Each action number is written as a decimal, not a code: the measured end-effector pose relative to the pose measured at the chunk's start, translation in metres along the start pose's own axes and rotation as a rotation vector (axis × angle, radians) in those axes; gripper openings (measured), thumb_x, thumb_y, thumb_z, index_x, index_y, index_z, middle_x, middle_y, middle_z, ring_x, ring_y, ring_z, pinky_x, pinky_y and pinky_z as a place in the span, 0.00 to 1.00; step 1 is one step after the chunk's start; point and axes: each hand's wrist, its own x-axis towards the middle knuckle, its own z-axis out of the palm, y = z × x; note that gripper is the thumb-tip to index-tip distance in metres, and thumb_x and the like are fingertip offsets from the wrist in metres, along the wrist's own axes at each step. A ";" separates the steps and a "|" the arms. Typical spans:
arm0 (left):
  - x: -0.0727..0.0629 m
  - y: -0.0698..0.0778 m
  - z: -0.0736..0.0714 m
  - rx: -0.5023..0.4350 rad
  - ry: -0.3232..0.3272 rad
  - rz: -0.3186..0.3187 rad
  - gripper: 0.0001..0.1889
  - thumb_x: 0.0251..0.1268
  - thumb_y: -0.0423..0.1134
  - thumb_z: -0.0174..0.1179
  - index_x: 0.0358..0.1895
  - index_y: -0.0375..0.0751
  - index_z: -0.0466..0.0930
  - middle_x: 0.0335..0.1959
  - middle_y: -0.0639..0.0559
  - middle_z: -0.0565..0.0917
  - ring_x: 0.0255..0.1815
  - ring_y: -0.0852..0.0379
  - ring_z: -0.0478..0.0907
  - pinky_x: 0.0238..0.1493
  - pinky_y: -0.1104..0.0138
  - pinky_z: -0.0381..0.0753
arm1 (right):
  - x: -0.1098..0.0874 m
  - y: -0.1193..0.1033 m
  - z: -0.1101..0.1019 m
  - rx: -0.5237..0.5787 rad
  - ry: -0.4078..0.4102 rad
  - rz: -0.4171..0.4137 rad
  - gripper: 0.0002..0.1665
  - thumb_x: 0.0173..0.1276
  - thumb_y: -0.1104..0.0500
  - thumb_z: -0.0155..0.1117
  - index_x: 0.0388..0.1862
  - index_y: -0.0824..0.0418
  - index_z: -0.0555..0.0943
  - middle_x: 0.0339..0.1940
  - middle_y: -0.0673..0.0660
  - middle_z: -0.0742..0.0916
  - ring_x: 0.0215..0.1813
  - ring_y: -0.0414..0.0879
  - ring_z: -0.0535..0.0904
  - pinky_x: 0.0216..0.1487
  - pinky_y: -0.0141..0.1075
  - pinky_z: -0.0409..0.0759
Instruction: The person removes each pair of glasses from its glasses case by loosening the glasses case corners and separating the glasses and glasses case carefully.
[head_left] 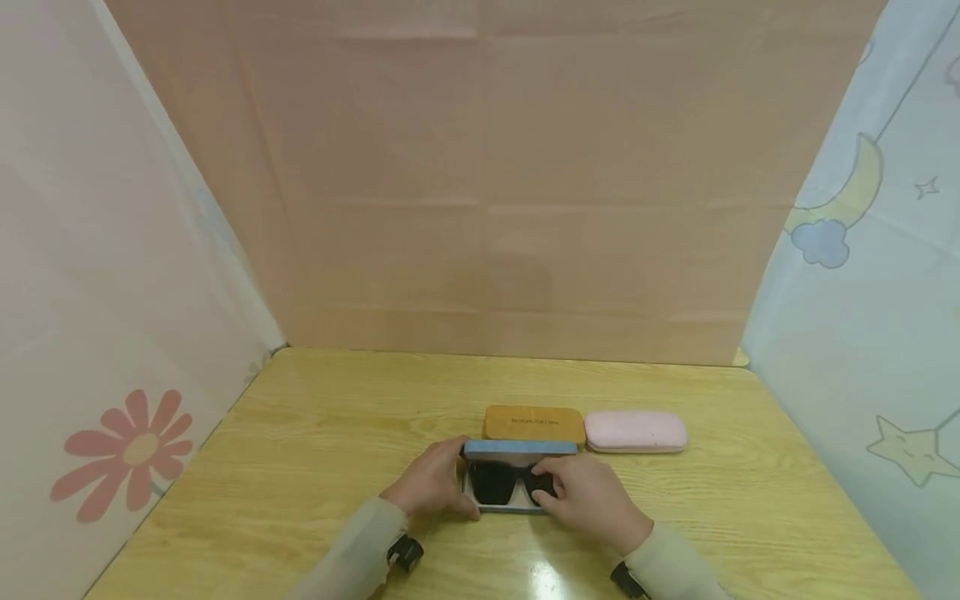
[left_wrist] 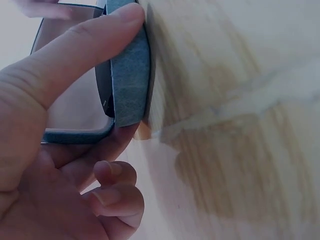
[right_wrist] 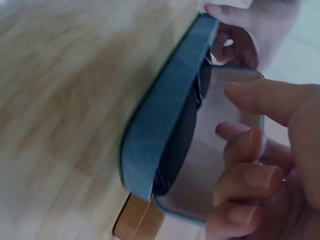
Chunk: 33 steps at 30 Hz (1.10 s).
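Observation:
An opened blue glasses case [head_left: 521,447] with a pale pinkish lining lies on the table in front of me. Black sunglasses [head_left: 492,485] sit inside it, lenses toward me. My left hand [head_left: 431,482] grips the case's left end; in the left wrist view its thumb presses the blue front wall [left_wrist: 131,80], with fingers beneath. Over the right lens hovers my right hand [head_left: 588,496], its thumb and fingers loosely bent. The right wrist view shows nothing between these fingers, which stand just above the case [right_wrist: 165,115]; the sunglasses [right_wrist: 180,142] lie low behind its front wall.
Right behind the blue case lies a closed orange-yellow glasses case [head_left: 534,421] with printed lettering. A closed pink glasses case [head_left: 636,432] is at its right. The wooden table [head_left: 337,417] is bounded by a brown backdrop [head_left: 480,208] and patterned cloth sides.

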 end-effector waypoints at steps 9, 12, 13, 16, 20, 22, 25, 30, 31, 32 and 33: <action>-0.002 0.000 0.000 0.002 0.000 -0.008 0.40 0.29 0.44 0.87 0.54 0.47 0.78 0.49 0.56 0.84 0.49 0.57 0.78 0.56 0.55 0.78 | 0.004 -0.005 0.017 -0.110 0.007 -0.002 0.15 0.60 0.55 0.73 0.45 0.59 0.87 0.30 0.48 0.88 0.25 0.34 0.74 0.23 0.32 0.73; -0.001 0.002 0.000 0.006 -0.002 -0.009 0.40 0.29 0.43 0.87 0.55 0.47 0.78 0.48 0.55 0.83 0.49 0.57 0.78 0.55 0.55 0.79 | 0.006 -0.006 0.019 -0.120 0.031 -0.002 0.12 0.59 0.57 0.73 0.43 0.56 0.87 0.35 0.49 0.89 0.29 0.35 0.78 0.23 0.33 0.75; -0.001 0.002 0.000 0.005 -0.001 -0.007 0.40 0.29 0.43 0.87 0.54 0.47 0.78 0.48 0.56 0.83 0.49 0.57 0.78 0.55 0.55 0.79 | 0.007 -0.006 0.019 -0.124 0.038 -0.006 0.12 0.59 0.57 0.73 0.42 0.55 0.87 0.35 0.48 0.89 0.29 0.35 0.78 0.23 0.33 0.75; -0.001 0.001 0.000 -0.008 0.002 0.002 0.40 0.29 0.42 0.87 0.54 0.46 0.77 0.48 0.55 0.84 0.49 0.57 0.79 0.55 0.56 0.79 | 0.010 -0.007 0.020 -0.134 0.052 -0.016 0.09 0.58 0.58 0.73 0.39 0.54 0.87 0.32 0.46 0.88 0.27 0.34 0.75 0.21 0.32 0.72; -0.002 -0.001 0.000 -0.003 0.018 -0.002 0.40 0.29 0.43 0.87 0.54 0.47 0.78 0.49 0.55 0.84 0.50 0.56 0.79 0.56 0.56 0.79 | 0.015 -0.012 0.023 -0.145 0.062 -0.030 0.06 0.57 0.58 0.74 0.34 0.53 0.86 0.26 0.45 0.85 0.23 0.33 0.71 0.19 0.32 0.68; -0.003 -0.002 0.000 0.001 0.027 0.000 0.40 0.28 0.42 0.87 0.54 0.46 0.78 0.49 0.54 0.84 0.51 0.56 0.79 0.56 0.56 0.79 | 0.017 -0.015 0.025 -0.153 0.064 -0.032 0.05 0.57 0.58 0.74 0.31 0.53 0.85 0.23 0.44 0.84 0.22 0.33 0.70 0.18 0.32 0.67; -0.005 -0.001 0.000 0.011 0.025 0.007 0.40 0.28 0.41 0.87 0.53 0.46 0.78 0.48 0.53 0.84 0.50 0.55 0.79 0.55 0.56 0.79 | 0.020 -0.018 0.030 -0.152 0.059 -0.017 0.04 0.56 0.59 0.73 0.29 0.53 0.85 0.22 0.44 0.83 0.21 0.34 0.70 0.18 0.34 0.67; -0.005 0.002 0.001 0.030 0.006 0.008 0.38 0.29 0.42 0.87 0.52 0.47 0.78 0.47 0.54 0.85 0.48 0.57 0.80 0.52 0.59 0.80 | 0.021 -0.019 0.035 -0.145 0.060 0.052 0.03 0.53 0.60 0.73 0.26 0.53 0.85 0.19 0.43 0.81 0.20 0.34 0.68 0.17 0.33 0.66; -0.005 0.003 0.001 0.031 0.009 0.010 0.38 0.29 0.43 0.87 0.51 0.47 0.78 0.47 0.54 0.84 0.47 0.57 0.80 0.52 0.59 0.80 | 0.022 -0.018 0.035 -0.154 0.072 0.061 0.04 0.54 0.61 0.72 0.24 0.53 0.85 0.17 0.42 0.80 0.19 0.34 0.67 0.17 0.33 0.65; -0.004 0.004 0.000 0.035 0.014 0.012 0.38 0.29 0.43 0.86 0.52 0.47 0.78 0.47 0.53 0.84 0.47 0.57 0.80 0.51 0.59 0.80 | 0.023 -0.018 0.035 -0.168 0.086 0.065 0.05 0.54 0.61 0.72 0.22 0.52 0.84 0.16 0.42 0.79 0.19 0.34 0.67 0.16 0.33 0.64; -0.003 0.005 -0.001 0.037 0.019 0.014 0.38 0.30 0.43 0.86 0.52 0.47 0.77 0.47 0.53 0.84 0.47 0.57 0.80 0.51 0.58 0.80 | 0.025 -0.017 0.035 -0.185 0.100 0.068 0.06 0.54 0.61 0.72 0.21 0.52 0.84 0.15 0.43 0.78 0.18 0.34 0.66 0.15 0.32 0.64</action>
